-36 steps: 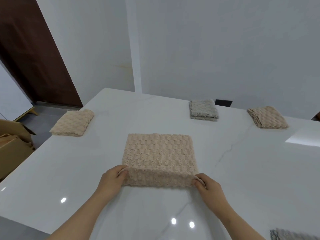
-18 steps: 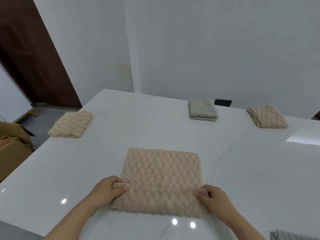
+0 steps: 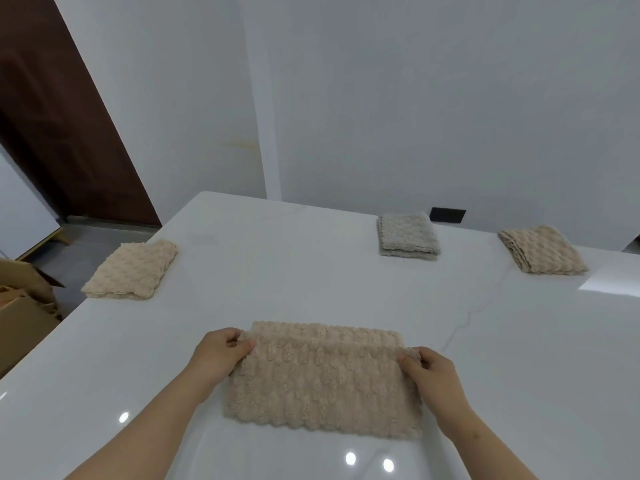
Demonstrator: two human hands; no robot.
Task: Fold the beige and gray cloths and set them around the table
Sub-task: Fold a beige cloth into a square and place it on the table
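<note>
The beige, bumpy-textured rectangular cloth (image 3: 322, 386) has been drawn nearer along the glossy white table (image 3: 277, 265) and doubled over itself. Its near edge, pinched at the two corners by the left hand (image 3: 218, 355) and the right hand (image 3: 433, 375), has been lifted and carried away from the person. It is now held almost at the far edge, with only a narrow strip of the lower layer left showing beyond. A fold has been formed on the near side.

Plain indoor room — marble table (image 3: 242, 271), brown door (image 3: 52, 116), boxes (image 3: 20, 313)
</note>
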